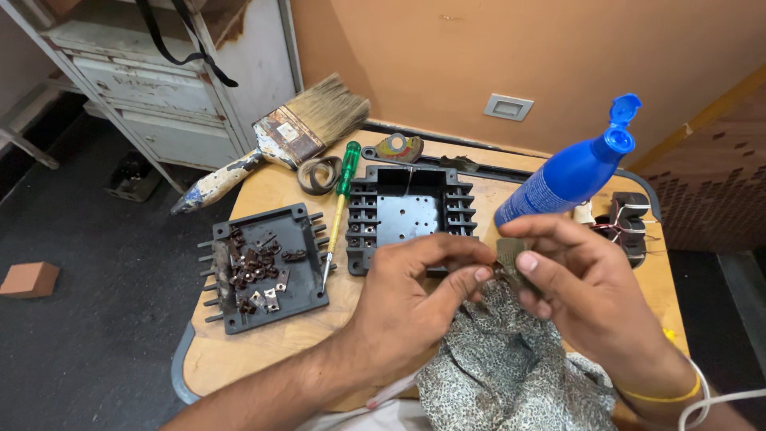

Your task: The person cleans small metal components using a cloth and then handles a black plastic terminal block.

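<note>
My left hand (415,291) and my right hand (582,283) meet above the near edge of a small round wooden table (263,195). Between their fingertips they pinch a small dark flat piece (509,254) together with the top of a patterned grey cloth (511,367), which hangs down toward me. Just beyond my hands sits an open black plastic housing (403,211) with finned sides. To its left lies a black plastic lid (267,267) carrying several small rusty metal clips and screws.
A green-handled screwdriver (339,203) lies between lid and housing. A wide paintbrush (279,140) overhangs the table's far left edge. A blue bottle (570,172) with its flip cap open stands at right, a wound coil part (626,219) behind it. A worn white cabinet (175,88) stands at left.
</note>
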